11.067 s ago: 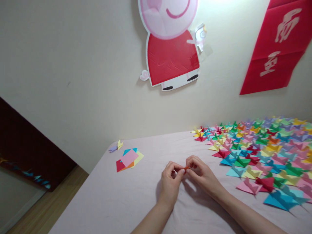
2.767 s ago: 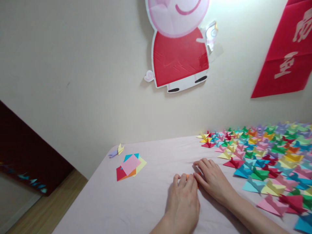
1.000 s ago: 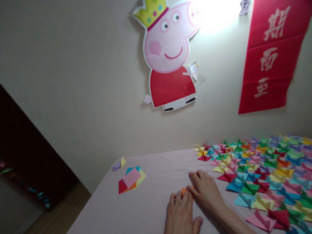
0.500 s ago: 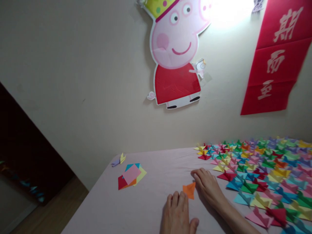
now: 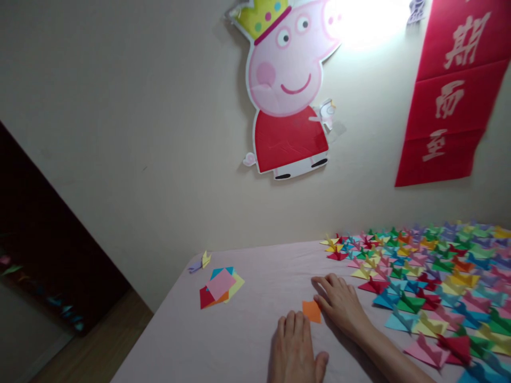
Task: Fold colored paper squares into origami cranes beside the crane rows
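Observation:
A small folded orange paper (image 5: pixel 312 311) lies flat on the pale pink table (image 5: pixel 247 335). My left hand (image 5: pixel 294 348) rests flat just below it, fingers stretched out and together, fingertips close to the paper's lower edge. My right hand (image 5: pixel 339 303) lies flat to the paper's right, fingers extended, its thumb side touching or nearly touching the paper's edge. Neither hand grips anything.
Several rows of folded coloured paper cranes (image 5: pixel 423 282) cover the table's right side. A small stack of coloured paper squares (image 5: pixel 220 284) lies at the left, with two small folded pieces (image 5: pixel 200 262) beyond it. A cartoon pig cut-out and a red banner hang on the wall.
Earlier both hands pinched and then pressed the orange paper. Now the hands have drawn apart and the paper lies uncovered between them, flatter than half a second ago.

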A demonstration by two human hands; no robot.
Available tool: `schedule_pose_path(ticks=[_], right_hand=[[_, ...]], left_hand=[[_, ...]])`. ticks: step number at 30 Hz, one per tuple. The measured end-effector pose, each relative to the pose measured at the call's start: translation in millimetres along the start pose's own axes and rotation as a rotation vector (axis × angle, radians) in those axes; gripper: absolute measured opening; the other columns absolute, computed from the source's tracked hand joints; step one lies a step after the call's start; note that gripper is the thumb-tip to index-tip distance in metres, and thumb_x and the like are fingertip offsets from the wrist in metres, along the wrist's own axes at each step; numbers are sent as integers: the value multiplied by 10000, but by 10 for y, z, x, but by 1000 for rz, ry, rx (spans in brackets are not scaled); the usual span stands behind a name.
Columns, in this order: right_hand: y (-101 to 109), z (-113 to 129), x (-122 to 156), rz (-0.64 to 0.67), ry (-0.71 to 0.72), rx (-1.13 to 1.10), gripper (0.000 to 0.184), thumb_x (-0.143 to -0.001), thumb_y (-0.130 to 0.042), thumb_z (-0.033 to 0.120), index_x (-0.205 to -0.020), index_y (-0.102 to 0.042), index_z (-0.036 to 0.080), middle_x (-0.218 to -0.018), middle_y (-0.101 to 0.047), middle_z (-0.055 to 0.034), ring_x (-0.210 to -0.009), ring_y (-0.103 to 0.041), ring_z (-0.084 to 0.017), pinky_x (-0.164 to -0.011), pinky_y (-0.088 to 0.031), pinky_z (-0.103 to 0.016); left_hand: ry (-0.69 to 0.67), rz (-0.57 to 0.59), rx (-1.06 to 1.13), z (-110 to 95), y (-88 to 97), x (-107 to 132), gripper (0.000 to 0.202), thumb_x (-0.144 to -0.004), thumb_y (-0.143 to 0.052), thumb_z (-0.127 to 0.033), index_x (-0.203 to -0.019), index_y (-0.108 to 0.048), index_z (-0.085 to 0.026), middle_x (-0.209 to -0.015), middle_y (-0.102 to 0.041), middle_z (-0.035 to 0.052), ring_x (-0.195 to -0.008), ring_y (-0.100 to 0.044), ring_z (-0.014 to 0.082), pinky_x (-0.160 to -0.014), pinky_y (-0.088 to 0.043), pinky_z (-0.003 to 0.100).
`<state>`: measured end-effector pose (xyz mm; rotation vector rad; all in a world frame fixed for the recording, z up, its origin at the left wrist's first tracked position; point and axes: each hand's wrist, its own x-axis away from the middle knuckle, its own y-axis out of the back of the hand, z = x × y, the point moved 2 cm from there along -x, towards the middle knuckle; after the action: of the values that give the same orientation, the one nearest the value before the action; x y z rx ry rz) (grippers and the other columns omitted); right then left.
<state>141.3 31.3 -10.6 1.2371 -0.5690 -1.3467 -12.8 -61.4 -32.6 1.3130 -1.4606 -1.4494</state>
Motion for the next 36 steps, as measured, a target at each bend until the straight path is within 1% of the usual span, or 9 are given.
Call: schedule_pose_path(ticks=[6, 13, 17, 19, 22, 25, 29, 33, 36], right_hand=[[-22, -67, -22, -8, 9, -31, 353, -881, -413, 106, -1091, -658, 251, -1000, -637, -83, -906, -553, -248, -768, -367, -346], [155, 11, -1, 28, 259, -467, 418, -690, -409, 9, -969, -637, 222, -1065, -622, -72, -1043, -554, -219, -921, -437, -358], [250, 93, 8, 177, 275, -761, 214, -749, -475, 119, -871, -616, 222, -1021, -635, -60, -1025, -579, -222, -948, -439, -381], [267, 112, 0, 253, 208, -911, 92, -810, -519, 235, -860, -593, 214, -934, -645, -49, -914, -614, -213, -859, -475, -362], [262, 132, -12, 319, 94, -1026, 179, -839, -554, 388, -831, -550, 209, -740, -597, 7, -678, -579, -166, -650, -457, -299], [244, 170, -5, 334, 58, -1038, 258, -818, -582, 463, -857, -552, 209, -650, -521, 54, -586, -499, -138, -573, -400, -270], [224, 231, 13, 336, 144, -776, 160, -845, -542, 343, -917, -600, 213, -713, -594, 23, -681, -554, -162, -655, -449, -282], [293, 212, -11, 166, 180, -657, 148, -825, -499, 254, -915, -613, 224, -970, -652, -58, -895, -595, -210, -827, -480, -346], [353, 137, 15, 143, 108, -613, 158, -796, -468, 226, -898, -589, 226, -864, -639, -34, -750, -594, -186, -694, -490, -310]], left_hand=[[-31, -23, 33, 44, -45, 40, 622, -923, -519, -532, -1399, -518, -131, -1438, -514, 151, -1315, -449, 360, -1081, -409, 519], [99, -19, 127, -37, 277, 28, 447, -914, -564, -393, -1307, -544, -181, -1396, -517, 100, -1277, -435, 295, -1099, -352, 460], [152, -78, 221, -29, 434, -2, 312, -880, -608, -340, -1161, -586, -205, -1246, -569, 69, -1154, -485, 255, -1018, -393, 405], [152, -116, 282, -33, 497, -15, 190, -872, -612, -296, -1046, -603, -220, -1131, -596, 42, -1069, -513, 229, -955, -416, 372], [139, -149, 345, -67, 575, -32, 41, -878, -580, -228, -913, -602, -229, -1010, -611, 18, -994, -533, 207, -887, -431, 342], [153, -155, 352, -100, 613, -40, 53, -874, -557, -187, -867, -587, -230, -971, -619, 5, -958, -546, 191, -870, -444, 328], [186, -172, 359, -73, 609, -36, 172, -839, -545, -130, -967, -558, -243, -1036, -611, -1, -951, -549, 173, -839, -480, 298], [30, -146, 335, -36, 588, -41, 413, -797, -486, -41, -1114, -569, -292, -1182, -599, -12, -1109, -505, 174, -935, -455, 309], [-83, -106, 360, -32, 576, -65, 497, -773, -466, -30, -1190, -567, -279, -1229, -595, 7, -1146, -487, 188, -981, -424, 338]])
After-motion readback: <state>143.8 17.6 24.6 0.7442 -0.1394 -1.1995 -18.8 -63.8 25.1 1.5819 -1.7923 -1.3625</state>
